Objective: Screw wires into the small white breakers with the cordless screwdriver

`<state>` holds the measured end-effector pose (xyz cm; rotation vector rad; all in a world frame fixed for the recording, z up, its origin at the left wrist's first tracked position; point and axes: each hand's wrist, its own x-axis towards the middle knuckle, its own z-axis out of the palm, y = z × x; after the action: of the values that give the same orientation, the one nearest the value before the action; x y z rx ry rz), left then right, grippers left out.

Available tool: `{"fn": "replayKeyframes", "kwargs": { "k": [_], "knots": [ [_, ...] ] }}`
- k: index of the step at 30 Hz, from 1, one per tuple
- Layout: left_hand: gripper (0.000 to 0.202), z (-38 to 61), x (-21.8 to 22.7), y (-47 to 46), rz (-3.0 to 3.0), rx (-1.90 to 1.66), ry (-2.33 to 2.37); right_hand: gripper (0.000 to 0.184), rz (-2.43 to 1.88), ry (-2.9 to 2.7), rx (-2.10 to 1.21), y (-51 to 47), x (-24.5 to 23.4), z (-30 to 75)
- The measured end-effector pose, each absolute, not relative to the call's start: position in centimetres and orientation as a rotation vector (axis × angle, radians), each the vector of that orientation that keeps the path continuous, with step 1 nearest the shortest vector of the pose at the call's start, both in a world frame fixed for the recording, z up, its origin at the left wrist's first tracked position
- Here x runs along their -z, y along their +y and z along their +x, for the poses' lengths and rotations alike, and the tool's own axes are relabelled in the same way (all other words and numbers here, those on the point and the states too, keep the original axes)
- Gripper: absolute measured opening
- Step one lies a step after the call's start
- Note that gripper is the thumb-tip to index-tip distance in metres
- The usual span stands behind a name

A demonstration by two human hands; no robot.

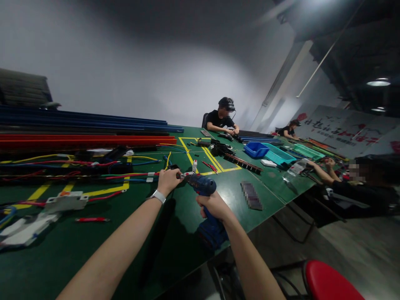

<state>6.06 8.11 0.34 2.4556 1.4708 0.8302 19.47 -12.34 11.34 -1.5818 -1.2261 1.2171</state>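
Note:
My right hand (215, 206) is wrapped round the handle of a blue cordless drill (203, 186), whose front end points left. My left hand (168, 181), with a white band on the wrist, has its fingers closed right at the drill's tip. What those fingers pinch is too small and partly hidden. A small white part (194, 166) with a bit of red stands just behind the drill's nose. Beside the left hand, red, yellow and blue wires (137, 176) run in from the left, and a yellow wire end (169, 158) sticks up behind it.
Left on the green table (125, 237) lie a white breaker-like module (67, 201), a red screwdriver-like tool (92, 219) and orange rails (87, 141). Right are a phone (251, 195), blue bin (256, 150) and plastic bottle (293, 170). Several people sit around; a red stool (331, 281) stands lower right.

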Motion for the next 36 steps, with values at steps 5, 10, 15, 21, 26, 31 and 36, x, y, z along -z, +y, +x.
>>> {"fn": "replayKeyframes", "kwargs": {
  "k": [5,10,15,21,26,31,36],
  "knots": [
    [0.028,5.94,-0.32,8.09,2.471,-0.843,1.465,0.006,-1.572,-1.221,-1.201,-12.33,-11.27,19.42],
    [0.029,5.97,-0.39,8.0,2.457,-0.838,1.478,0.014,-1.559,-1.217,-1.195,-12.37,-11.2,19.43],
    [0.03,5.99,-0.39,7.97,2.457,-0.854,1.465,0.01,-1.549,-1.239,-1.208,-12.37,-11.12,19.56],
    [0.03,5.92,-0.45,8.03,2.463,-0.846,1.461,0.009,-1.563,-1.226,-1.217,-12.27,-11.05,19.64],
    [0.029,5.91,-0.43,8.08,2.465,-0.855,1.458,0.007,-1.55,-1.237,-1.22,-12.16,-10.93,19.65],
    [0.03,5.92,-0.41,8.09,2.456,-0.837,1.461,0.008,-1.578,-1.217,-1.201,-12.26,-10.99,19.45],
    [0.03,5.96,-0.3,8.14,2.46,-0.844,1.463,0.009,-1.61,-1.203,-1.188,-12.35,-11.27,19.28]
  ]
}}
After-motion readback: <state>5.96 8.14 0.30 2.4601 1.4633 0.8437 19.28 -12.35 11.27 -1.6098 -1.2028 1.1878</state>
